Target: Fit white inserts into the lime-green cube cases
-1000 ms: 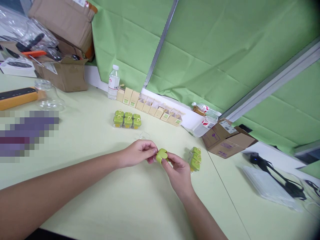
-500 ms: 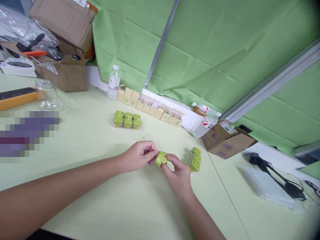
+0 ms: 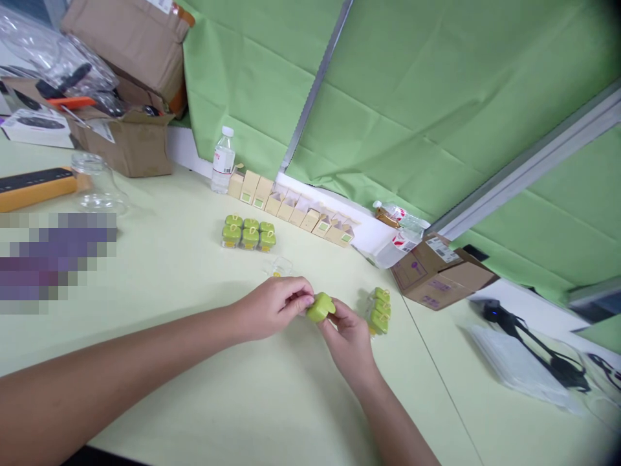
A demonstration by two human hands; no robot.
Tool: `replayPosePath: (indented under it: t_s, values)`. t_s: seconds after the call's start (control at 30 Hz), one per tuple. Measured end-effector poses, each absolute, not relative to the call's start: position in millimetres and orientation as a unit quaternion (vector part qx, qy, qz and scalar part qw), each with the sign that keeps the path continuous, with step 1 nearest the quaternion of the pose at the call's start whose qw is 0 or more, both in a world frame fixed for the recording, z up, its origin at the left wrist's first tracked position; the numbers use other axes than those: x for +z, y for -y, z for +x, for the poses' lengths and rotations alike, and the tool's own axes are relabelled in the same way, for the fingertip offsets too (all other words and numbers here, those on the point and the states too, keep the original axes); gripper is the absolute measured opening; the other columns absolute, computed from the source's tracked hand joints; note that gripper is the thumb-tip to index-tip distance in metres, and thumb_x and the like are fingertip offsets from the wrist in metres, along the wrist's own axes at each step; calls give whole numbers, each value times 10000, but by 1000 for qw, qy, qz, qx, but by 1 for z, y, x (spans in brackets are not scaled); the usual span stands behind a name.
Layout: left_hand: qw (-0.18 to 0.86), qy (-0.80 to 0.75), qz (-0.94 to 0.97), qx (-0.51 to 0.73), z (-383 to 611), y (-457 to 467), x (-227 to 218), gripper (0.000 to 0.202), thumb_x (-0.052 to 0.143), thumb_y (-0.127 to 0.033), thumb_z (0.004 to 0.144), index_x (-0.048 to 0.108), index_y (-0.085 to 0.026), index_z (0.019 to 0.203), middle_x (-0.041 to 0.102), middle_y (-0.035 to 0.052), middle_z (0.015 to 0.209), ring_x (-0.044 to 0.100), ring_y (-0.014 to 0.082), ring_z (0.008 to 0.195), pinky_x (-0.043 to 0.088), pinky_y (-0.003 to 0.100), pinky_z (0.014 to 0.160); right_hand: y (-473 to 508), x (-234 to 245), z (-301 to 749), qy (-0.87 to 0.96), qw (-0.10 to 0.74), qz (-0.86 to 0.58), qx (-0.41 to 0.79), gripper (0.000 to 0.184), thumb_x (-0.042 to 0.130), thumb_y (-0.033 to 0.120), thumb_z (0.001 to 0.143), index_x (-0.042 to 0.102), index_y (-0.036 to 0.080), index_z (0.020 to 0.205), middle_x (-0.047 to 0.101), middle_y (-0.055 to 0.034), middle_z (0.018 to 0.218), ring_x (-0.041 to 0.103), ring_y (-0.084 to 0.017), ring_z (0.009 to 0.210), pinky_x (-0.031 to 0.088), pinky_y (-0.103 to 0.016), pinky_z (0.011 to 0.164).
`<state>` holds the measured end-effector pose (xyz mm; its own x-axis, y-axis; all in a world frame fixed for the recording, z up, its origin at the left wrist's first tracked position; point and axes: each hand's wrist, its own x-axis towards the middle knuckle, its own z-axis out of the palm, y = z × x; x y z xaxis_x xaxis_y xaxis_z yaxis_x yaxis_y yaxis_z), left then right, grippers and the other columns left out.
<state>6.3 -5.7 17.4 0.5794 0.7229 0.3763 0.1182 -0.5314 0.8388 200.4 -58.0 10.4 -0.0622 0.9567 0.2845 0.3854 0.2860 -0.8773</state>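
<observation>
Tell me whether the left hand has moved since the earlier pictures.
Yes, slightly: the left hand has shifted to the picture's right and a little toward the wearer, judged against the six green-lidded containers.

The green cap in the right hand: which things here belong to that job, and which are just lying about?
Seem to belong:
green cap, in the right hand
small clear container, just beyond the left hand
green-capped jars
small cartons, perhaps

Probably just lying about:
upright water bottle
large glass jar
open cardboard box on the right
</observation>
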Motion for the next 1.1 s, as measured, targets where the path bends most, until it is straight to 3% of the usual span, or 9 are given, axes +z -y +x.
replayPosePath:
  t_s: [0.1, 0.23, 0.4, 0.53, 0.9, 1.1]
  values:
    - [381, -244, 809, 375, 4, 4, 20, 148, 476, -233, 962, 621, -214, 987, 640, -9, 840, 552, 122, 719, 412, 238, 653, 55, 10, 204, 633, 457, -503, 370, 229, 714, 349, 843, 746, 233, 1038, 759, -44, 980, 695, -234, 918, 543, -380, 884]
    - [353, -242, 816, 388, 3, 1, 18, 141, 517, -180, 926, 657, -199, 924, 664, 4, 854, 591, 134, 770, 433, 244, 698, 54, 9, 206, 631, 438, -494, 407, 244, 709, 403, 847, 758, 231, 1013, 762, -46, 942, 698, -237, 901, 544, -396, 894]
    - [381, -238, 799, 399, 4, 1, 13, 140, 531, -170, 906, 668, -187, 886, 666, -2, 802, 599, 118, 722, 438, 225, 653, 55, 7, 205, 639, 480, -477, 366, 225, 715, 361, 845, 751, 266, 1045, 695, -76, 1164, 652, -246, 1049, 539, -393, 919]
    - [380, -240, 796, 405, 6, 3, 12, 122, 555, -161, 883, 674, -179, 867, 653, -5, 773, 586, 107, 692, 421, 216, 621, 55, 6, 206, 629, 497, -482, 353, 159, 722, 328, 837, 764, 270, 979, 690, -79, 1132, 657, -230, 1005, 560, -369, 865]
    - [513, -285, 699, 409, 18, 8, 0, 123, 570, -220, 889, 666, -165, 837, 651, -1, 704, 616, 117, 625, 492, 224, 586, 57, 5, 195, 578, 531, -483, 388, 183, 747, 322, 804, 775, 248, 969, 722, -84, 1098, 682, -229, 954, 577, -370, 839]
    - [545, -277, 671, 418, 23, 10, 0, 157, 569, -265, 907, 680, -156, 891, 680, 26, 789, 638, 125, 650, 552, 257, 642, 56, 9, 196, 583, 537, -486, 367, 123, 731, 296, 813, 774, 230, 908, 728, -85, 1048, 676, -226, 943, 570, -376, 847]
